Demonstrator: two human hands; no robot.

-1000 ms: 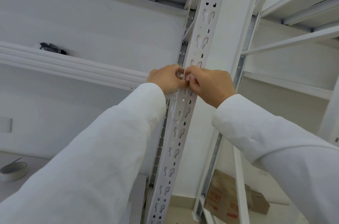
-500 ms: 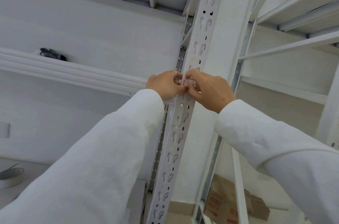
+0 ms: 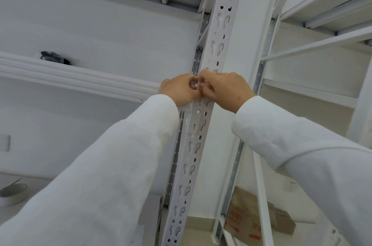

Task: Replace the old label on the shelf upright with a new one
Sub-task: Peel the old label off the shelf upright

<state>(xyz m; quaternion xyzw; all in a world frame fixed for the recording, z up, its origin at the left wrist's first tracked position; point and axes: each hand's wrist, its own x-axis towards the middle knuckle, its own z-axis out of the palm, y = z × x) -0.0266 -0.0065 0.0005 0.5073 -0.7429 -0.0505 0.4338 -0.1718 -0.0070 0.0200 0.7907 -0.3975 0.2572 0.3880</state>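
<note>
Left hand: the left hand (image 3: 178, 89) was raised to the shelf upright (image 3: 218, 30), coming in from the 7 o'clock side, its fingers (image 3: 190, 81) curled into a pinch against the upright's left edge.
Right hand: the right hand (image 3: 226, 88) came in from 4 o'clock, knuckles up, its fingers (image 3: 204, 76) clenched in a pinch right where the left hand's ended.
Label: a small pale, pinkish sliver (image 3: 207, 85) showed between the two pinches, on the front face of the upright; it seemed to be the label, though whether the old one or the new could not be told, nor how firmly either hand gripped it.
Key relation: the label lay directly under both sets of fingertips, at the middle of the frame; the upright's long axis ran from 6 o'clock to 12 o'clock, tilted slightly to the right, so any peel or press would likely run along or across that narrow face. Both hands were equally near.
Shelf: a white beam (image 3: 76, 76) met the upright from 9 o'clock, with a dark object (image 3: 54, 57) lying on the shelf above it.
Room: white racking all round; a tape roll (image 3: 13, 193) at 8 o'clock; a cardboard box (image 3: 249, 217) on the floor at 5 o'clock.
</note>
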